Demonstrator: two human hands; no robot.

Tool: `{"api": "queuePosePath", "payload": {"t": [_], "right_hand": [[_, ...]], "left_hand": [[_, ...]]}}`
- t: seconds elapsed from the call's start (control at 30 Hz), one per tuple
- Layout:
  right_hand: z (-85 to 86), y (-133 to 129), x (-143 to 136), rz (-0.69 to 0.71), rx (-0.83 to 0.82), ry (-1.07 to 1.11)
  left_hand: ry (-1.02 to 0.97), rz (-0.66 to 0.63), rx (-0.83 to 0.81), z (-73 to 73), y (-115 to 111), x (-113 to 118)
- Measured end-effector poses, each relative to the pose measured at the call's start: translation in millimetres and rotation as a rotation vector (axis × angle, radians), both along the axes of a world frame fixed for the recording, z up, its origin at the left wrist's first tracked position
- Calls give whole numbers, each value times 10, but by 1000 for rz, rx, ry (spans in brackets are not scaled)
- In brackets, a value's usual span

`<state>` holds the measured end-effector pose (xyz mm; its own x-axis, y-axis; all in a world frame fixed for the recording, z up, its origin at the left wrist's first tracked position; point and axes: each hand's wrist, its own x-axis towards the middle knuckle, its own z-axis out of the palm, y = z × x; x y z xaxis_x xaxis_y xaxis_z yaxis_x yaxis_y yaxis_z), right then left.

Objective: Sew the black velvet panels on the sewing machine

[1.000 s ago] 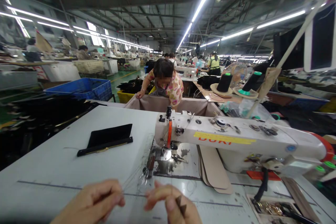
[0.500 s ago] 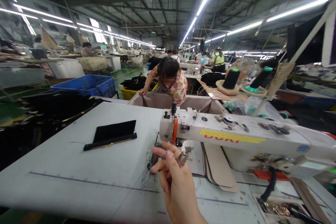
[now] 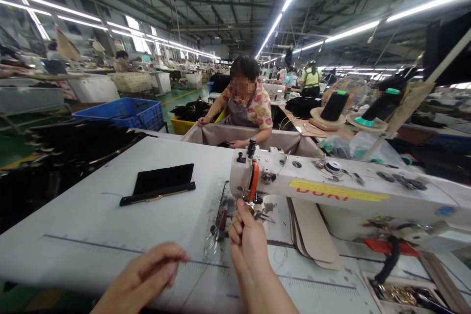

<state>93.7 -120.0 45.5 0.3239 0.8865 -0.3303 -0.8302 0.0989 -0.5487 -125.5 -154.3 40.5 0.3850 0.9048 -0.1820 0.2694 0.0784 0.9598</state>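
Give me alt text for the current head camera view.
A person's right hand is at the needle end of a white sewing machine; their left hand is over the pale worktable. A black fabric piece with a gold zipper lies left of the machine; beige panels lie partly under it. Beyond, a co-worker leans over a fabric bin.
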Motion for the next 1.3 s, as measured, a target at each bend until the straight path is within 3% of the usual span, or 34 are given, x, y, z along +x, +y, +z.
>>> {"api": "queuePosePath", "payload": {"t": [0.17, 0.27, 0.37, 0.47, 0.6, 0.77, 0.9, 1.17, 1.3], "right_hand": [[61, -214, 36, 145, 46, 55], [63, -317, 90, 179, 65, 83], [16, -288, 137, 162, 27, 22], [-71, -149, 168, 137, -18, -68], [-203, 58, 178, 79, -50, -123], [-308, 166, 154, 85, -62, -160], [-333, 176, 174, 60, -60, -168], [-343, 176, 247, 39, -41, -218], [-281, -75, 246, 82, -68, -284]], "left_hand": [[-240, -105, 155, 501, 461, 928], [-339, -185, 159, 610, 597, 1208], [-368, -195, 94, 566, 638, 1261], [-345, -122, 64, 474, 623, 1221], [-77, 37, 190, 325, 613, 1147], [187, 60, 321, 118, 638, 1128], [140, 79, 319, 41, 628, 1204], [62, -89, 313, 6, 637, 1352], [-113, 15, 231, -12, 598, 1369]]}}
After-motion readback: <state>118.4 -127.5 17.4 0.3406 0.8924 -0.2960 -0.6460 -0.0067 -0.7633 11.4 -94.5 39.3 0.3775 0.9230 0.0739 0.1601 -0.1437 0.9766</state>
